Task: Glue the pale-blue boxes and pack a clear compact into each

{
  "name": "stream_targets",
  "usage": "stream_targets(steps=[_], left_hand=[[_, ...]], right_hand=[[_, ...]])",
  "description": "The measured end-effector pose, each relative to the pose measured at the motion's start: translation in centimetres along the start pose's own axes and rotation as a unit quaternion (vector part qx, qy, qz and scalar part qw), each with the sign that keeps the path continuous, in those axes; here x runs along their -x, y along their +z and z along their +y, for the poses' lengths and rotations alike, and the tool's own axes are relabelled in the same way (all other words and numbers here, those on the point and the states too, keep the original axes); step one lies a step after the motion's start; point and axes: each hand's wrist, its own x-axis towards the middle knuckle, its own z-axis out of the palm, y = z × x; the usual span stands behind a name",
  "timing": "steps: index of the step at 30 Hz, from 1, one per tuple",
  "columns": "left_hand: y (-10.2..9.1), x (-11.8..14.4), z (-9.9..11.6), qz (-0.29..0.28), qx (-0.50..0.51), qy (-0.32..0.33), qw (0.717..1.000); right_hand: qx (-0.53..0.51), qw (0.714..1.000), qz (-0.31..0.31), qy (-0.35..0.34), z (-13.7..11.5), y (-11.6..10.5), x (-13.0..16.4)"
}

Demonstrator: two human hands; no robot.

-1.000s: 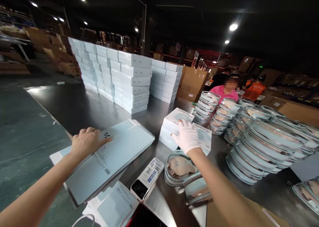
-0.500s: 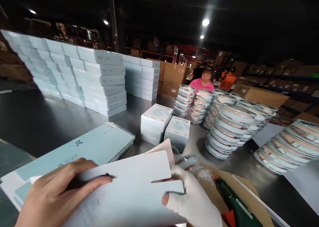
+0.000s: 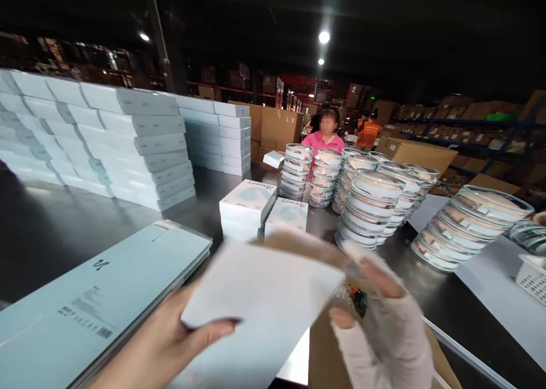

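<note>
Carton (image 3: 273, 281), pale and folded-looking, is sitting low in the near middle, just above the table (image 3: 209, 201), with its near end running out of frame. Left hand (image 3: 166, 338), bare, is closing on its near-left edge, thumb lying over the top face; the fingers beneath are hiding from me.

Right hand (image 3: 388, 315), in a white glove with bare fingertips, is standing open on the right, thumb and fingers well spread, holding nothing that I can make out. Blur is smearing its upper fingers, so I am not swearing to whether they are touching the far-right corner or just missing it.

Key relation: the long axis seems to be slanting from near left to far right, the far-right corner pointing at the gap in the right hand. That hand is being the nearer one to that end; the left is owning the other.

Around it: pale blue flat stack (image 3: 128, 281) is lying left, beside the left wrist. Two lettered small boxes (image 3: 248, 198) are standing beyond the carton, stacked clear round containers (image 3: 369, 207) far right of them. Brown cardboard (image 3: 322, 343) is showing below, between the hands.
</note>
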Motion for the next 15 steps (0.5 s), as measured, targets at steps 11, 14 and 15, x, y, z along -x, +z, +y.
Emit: stream_targets(steps=[11,14,15], left_hand=[[5.4,-1.4,-2.7,0.035,0.165,0.054,0.984],[5.8,-1.3,-1.1,0.104,0.207,-0.008,0.973],[5.8,-1.3,-0.7,0.124,0.220,-0.012,0.967]], right_hand=[[-0.045,0.989,-0.055,0.127,4.6,4.7,4.5],[0.002,0.985,-0.012,0.173,4.1,5.2,5.0],[0.015,0.986,-0.008,0.165,4.0,5.3,5.0]])
